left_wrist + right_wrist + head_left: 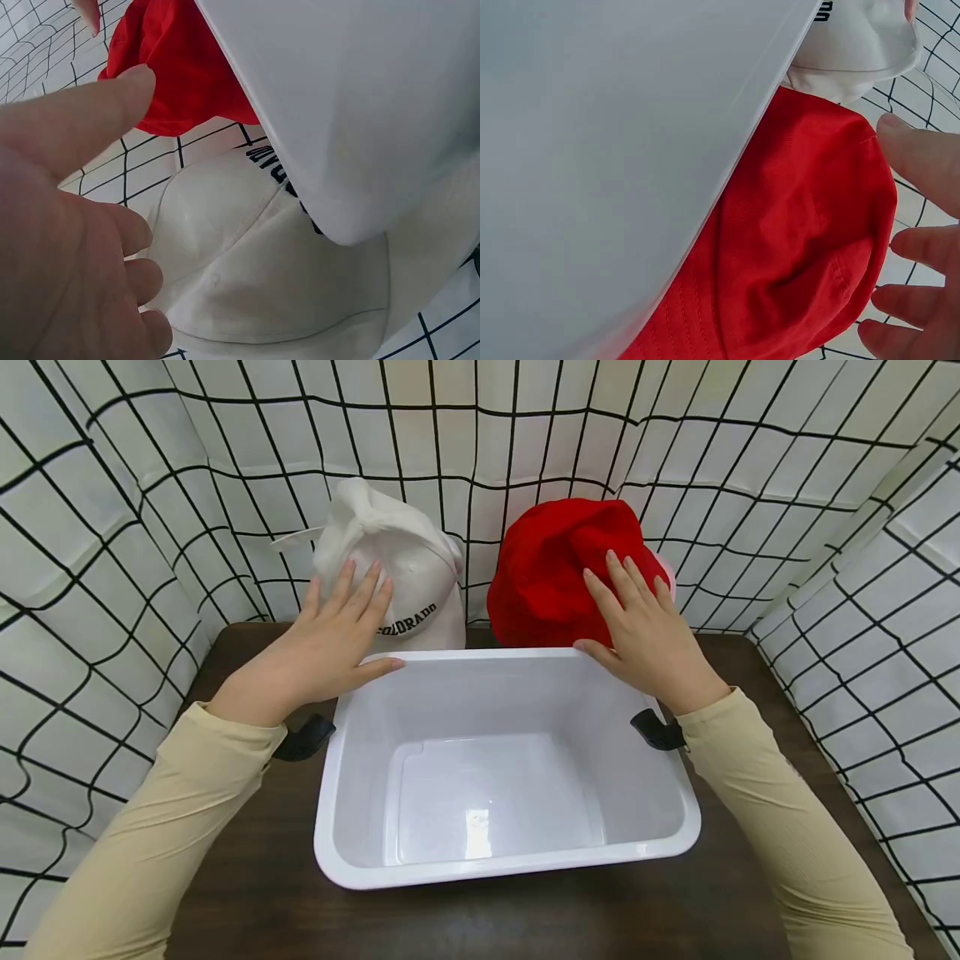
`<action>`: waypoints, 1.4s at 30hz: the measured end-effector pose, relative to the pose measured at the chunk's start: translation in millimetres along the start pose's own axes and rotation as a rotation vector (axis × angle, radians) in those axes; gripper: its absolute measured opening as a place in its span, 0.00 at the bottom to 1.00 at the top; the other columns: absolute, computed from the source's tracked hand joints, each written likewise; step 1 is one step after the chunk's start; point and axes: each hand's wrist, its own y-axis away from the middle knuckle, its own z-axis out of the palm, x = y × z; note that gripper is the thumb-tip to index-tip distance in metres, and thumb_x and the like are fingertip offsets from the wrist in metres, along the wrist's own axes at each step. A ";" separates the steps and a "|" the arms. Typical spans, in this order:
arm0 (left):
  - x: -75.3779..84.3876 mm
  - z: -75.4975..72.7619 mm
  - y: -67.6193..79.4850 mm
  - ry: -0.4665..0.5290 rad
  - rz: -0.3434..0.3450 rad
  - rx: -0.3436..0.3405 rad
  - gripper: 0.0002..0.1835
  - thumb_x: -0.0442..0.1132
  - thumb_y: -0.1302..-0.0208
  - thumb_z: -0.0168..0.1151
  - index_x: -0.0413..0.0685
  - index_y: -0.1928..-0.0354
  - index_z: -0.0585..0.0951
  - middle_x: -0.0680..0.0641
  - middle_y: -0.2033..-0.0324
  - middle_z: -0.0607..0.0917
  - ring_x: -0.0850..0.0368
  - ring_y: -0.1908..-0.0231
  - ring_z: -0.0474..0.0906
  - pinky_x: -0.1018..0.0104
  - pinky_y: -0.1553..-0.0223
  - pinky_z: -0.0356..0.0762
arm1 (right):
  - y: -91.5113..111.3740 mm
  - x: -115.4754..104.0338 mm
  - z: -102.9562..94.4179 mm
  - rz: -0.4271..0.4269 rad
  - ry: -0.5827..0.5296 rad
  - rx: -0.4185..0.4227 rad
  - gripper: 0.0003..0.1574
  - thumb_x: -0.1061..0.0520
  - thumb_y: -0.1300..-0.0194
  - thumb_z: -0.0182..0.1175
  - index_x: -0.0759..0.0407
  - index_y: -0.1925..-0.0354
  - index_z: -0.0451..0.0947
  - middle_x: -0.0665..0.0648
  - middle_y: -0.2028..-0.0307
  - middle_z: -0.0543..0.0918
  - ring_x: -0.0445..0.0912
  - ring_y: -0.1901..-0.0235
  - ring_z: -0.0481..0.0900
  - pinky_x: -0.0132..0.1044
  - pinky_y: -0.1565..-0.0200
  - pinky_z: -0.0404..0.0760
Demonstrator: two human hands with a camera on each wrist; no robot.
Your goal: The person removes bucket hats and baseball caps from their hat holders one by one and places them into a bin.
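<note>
A white cap [420,556] with dark "COLORADO" lettering stands behind the left part of a white plastic basin [487,693]. My left hand [318,652] reaches over the cap's front with fingers spread and straight, its thumb near the basin's back left corner. To the right is a red hat [536,572], with stitched lines on its brim [682,315] in the right wrist view. Over its right side my right hand [648,639] extends with spread fingers, thumb by the basin's rear rim. Neither hand grips anything. The basin hides the lower front of both hats.
The basin stands on a dark brown tabletop [480,918] with nothing inside it. Black wire grid panels [517,485] backed by white sheeting enclose the back and both sides. Something pink [667,574] peeks out behind the red hat.
</note>
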 end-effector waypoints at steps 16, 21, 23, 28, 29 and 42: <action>0.8 27.8 47.4 0.089 0.027 0.085 0.35 0.44 0.28 0.47 0.26 0.31 0.51 0.30 0.30 0.46 0.38 0.29 0.36 0.39 0.34 0.39 | 1.6 2.2 -6.1 -0.005 0.008 0.063 0.48 0.46 0.36 0.59 0.70 0.30 0.52 0.71 0.31 0.54 0.60 0.30 0.48 0.56 0.34 0.50; 6.2 40.1 65.4 0.110 0.026 0.113 0.33 0.43 0.28 0.47 0.27 0.31 0.52 0.31 0.30 0.49 0.39 0.29 0.39 0.42 0.33 0.40 | 2.0 1.9 -6.6 -0.014 0.009 0.088 0.47 0.47 0.37 0.59 0.70 0.31 0.53 0.69 0.31 0.56 0.60 0.31 0.52 0.56 0.34 0.53; 8.9 44.0 72.2 0.120 0.017 0.120 0.33 0.44 0.28 0.47 0.28 0.31 0.53 0.31 0.30 0.50 0.39 0.29 0.40 0.42 0.33 0.40 | 1.9 2.0 -6.9 -0.017 0.008 0.097 0.46 0.48 0.37 0.60 0.70 0.31 0.54 0.69 0.32 0.58 0.60 0.32 0.55 0.56 0.35 0.56; 15.7 52.8 86.5 0.131 -0.012 0.111 0.32 0.44 0.29 0.48 0.28 0.32 0.56 0.32 0.30 0.52 0.38 0.30 0.44 0.41 0.34 0.42 | -2.1 5.1 -9.2 -0.019 -0.022 0.119 0.44 0.51 0.38 0.62 0.70 0.32 0.57 0.69 0.33 0.60 0.62 0.36 0.62 0.55 0.40 0.66; 16.7 54.2 88.4 0.133 -0.015 0.109 0.32 0.43 0.29 0.48 0.28 0.32 0.56 0.32 0.30 0.52 0.38 0.30 0.45 0.41 0.34 0.43 | -3.4 6.1 -10.2 -0.017 -0.029 0.122 0.44 0.51 0.38 0.62 0.70 0.32 0.57 0.69 0.33 0.61 0.62 0.36 0.62 0.55 0.42 0.67; 22.4 60.8 90.8 0.116 -0.034 0.185 0.30 0.41 0.29 0.46 0.29 0.32 0.58 0.35 0.31 0.56 0.41 0.30 0.49 0.43 0.33 0.44 | -22.0 19.7 -19.4 -0.008 -0.085 0.140 0.37 0.55 0.38 0.61 0.67 0.34 0.62 0.69 0.37 0.66 0.62 0.40 0.66 0.54 0.44 0.71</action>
